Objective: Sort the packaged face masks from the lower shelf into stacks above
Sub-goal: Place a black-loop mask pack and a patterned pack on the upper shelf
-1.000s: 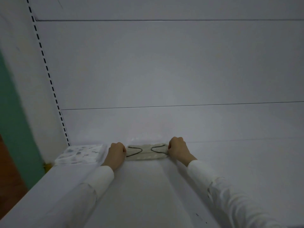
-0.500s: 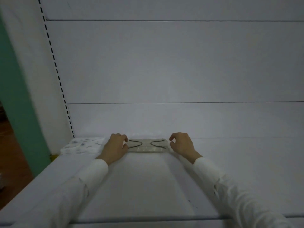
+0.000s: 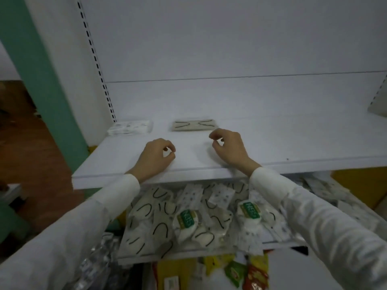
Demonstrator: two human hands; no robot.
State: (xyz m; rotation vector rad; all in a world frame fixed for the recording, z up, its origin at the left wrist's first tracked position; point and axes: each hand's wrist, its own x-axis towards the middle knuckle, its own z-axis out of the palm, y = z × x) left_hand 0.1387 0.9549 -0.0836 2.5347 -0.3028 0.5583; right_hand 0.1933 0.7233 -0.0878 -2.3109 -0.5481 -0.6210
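Observation:
A beige packaged mask with black ear loops (image 3: 195, 125) lies flat near the back of the white upper shelf (image 3: 303, 147). Left of it sits a stack of white patterned mask packs (image 3: 130, 127). My left hand (image 3: 156, 156) and my right hand (image 3: 227, 146) hover over the shelf's front half, fingers loosely curled, holding nothing, well short of the beige pack. On the lower shelf (image 3: 188, 253) lies a jumbled pile of packaged masks (image 3: 188, 218): beige ones with black loops, white patterned ones and two with green N95 labels.
A green pillar (image 3: 39, 65) and a perforated shelf upright (image 3: 98, 65) stand at the left. Coloured snack packets (image 3: 245, 273) lie below the lower shelf. A beige object (image 3: 378, 108) leans at the upper shelf's far right end.
Both hands have let go of the beige mask pack and pulled back toward the shelf's front edge. The view has tipped down, bringing the lower shelf's pile into sight.

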